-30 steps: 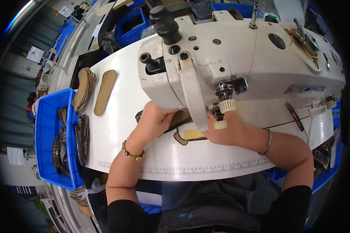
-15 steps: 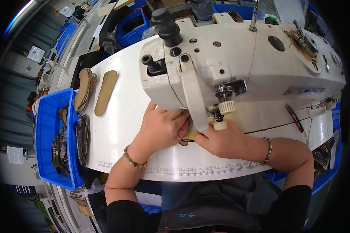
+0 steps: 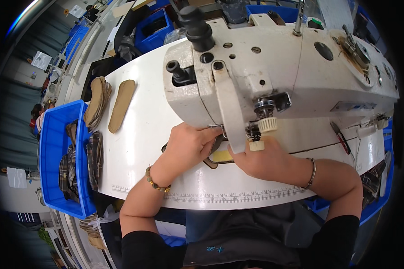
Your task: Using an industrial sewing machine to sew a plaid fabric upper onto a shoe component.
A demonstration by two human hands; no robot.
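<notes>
Beneath the head of a white sewing machine [image 3: 256,74], a small dark fabric piece with a tan edge [image 3: 210,163] lies by the needle area, mostly covered by my hands. My left hand [image 3: 185,145] is closed, its fingers pinching the piece's left side close to the presser foot. On the other side, my right hand [image 3: 265,162] is curled, with the thumb at the piece's right edge; its fingertips are hidden behind the machine's lever and tension knobs. A yellow patch [image 3: 221,156] shows on the machine bed between the hands.
Tan sole-shaped pieces, one single [image 3: 121,106] and one stack [image 3: 97,103], lie at the left of the white table [image 3: 143,121]. Beside it, a blue bin [image 3: 51,152] holds plaid pieces. Red-and-black snips [image 3: 341,136] lie at the right. A printed ruler [image 3: 211,196] follows the front edge.
My left hand has shifted slightly down with the piece, baring more of its dark fabric and tan edge. My right hand has moved a little right. The view has shifted slightly.
</notes>
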